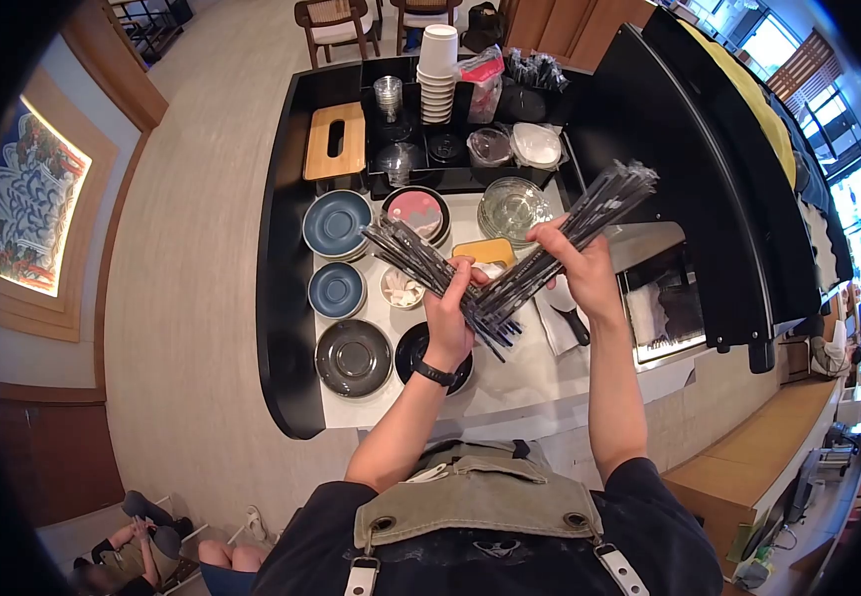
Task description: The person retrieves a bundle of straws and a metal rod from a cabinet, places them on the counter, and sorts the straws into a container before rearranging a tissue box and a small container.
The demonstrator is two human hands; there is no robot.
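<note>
Left bundle [409, 253]: thin dark sticks, clasped in your left grip [446, 324] above the counter [525, 392].
Right bundle [604, 204]: likewise clasped, in your right grip [590, 273], lower ends beside the left bundle's.
Grey plate [353, 358]: on counter, near-left corner.

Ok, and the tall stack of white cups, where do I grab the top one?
Probably around the side wall of the top cup, coming from above: the cups look upside down, so its wall stands clear over the stack. The left hand and right hand each hold thin wrapped sticks, so free one first.
</note>
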